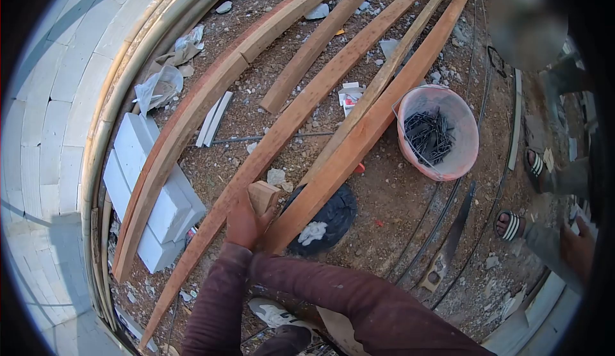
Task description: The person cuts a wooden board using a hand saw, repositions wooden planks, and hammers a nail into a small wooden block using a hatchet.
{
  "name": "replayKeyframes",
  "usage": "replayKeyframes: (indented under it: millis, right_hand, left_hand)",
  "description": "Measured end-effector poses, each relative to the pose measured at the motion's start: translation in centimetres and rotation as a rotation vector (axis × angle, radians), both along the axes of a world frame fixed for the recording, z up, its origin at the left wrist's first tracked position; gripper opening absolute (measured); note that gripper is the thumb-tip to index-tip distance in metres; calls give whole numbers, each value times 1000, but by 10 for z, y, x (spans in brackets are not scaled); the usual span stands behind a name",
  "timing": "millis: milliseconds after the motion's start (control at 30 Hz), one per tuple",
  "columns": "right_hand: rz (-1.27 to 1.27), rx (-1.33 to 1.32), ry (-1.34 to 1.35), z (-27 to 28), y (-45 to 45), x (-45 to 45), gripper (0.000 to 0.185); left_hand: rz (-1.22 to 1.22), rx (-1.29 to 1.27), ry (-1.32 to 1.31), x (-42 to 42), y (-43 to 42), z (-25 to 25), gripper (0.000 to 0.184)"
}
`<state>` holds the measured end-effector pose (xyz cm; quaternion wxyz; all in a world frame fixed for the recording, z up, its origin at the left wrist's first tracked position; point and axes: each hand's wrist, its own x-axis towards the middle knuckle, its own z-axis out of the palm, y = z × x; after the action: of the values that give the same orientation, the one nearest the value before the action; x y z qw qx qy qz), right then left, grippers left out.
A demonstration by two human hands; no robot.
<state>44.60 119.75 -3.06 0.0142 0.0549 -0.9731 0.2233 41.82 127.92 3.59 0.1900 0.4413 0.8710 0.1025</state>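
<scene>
My left hand is closed around a short wood block, beside the near end of a long reddish wooden beam. My right forearm crosses from the lower right, and its sleeve ends against my left wrist. Most of my right hand is hidden there, near the beam's end, so its grip does not show. Under the beam sits a black rounded object with a white crumpled lump on it. Another long beam runs just left of my left hand.
A pinkish bucket holds many nails. A handsaw lies to the right. White blocks support a curved-looking beam on the left. Another person's sandalled foot stands at the right. Rods and rubble cover the ground.
</scene>
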Motion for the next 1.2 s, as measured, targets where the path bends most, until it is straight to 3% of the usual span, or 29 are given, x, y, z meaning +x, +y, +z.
replayKeyframes:
  millis: [300,500,633,733,833,933,1000,1067,1133,1200]
  right_hand:
    - [-2,-29,18,-11,-3,-5,28]
    - [-70,-160,62,-69,-14,-24,30]
    - [-101,-193,86,-88,-16,-29,30]
    - [-121,-204,86,-94,-21,-31,31]
    - [-149,-201,87,-101,-24,-33,32]
    - [-195,-135,102,-101,-20,-34,34]
    - [-242,-357,8,-82,-5,-29,36]
    - [-155,-310,-48,-59,14,-19,38]
    - [-18,-11,-23,-38,24,-11,41]
    - [-58,221,69,-14,29,7,46]
  left_hand:
    - [52,-26,13,-3,-2,-5,70]
    - [-66,67,93,-10,-4,-44,69]
    - [13,-52,103,5,7,-27,70]
    - [-46,52,-104,-3,9,-15,71]
    - [94,33,-514,-17,11,17,70]
    - [115,229,-605,-27,-3,12,63]
    - [139,322,-506,-32,-21,19,58]
    - [139,310,-412,-29,-41,41,54]
    - [121,208,-311,-18,-64,87,53]
    - [71,135,-287,-11,-94,117,58]
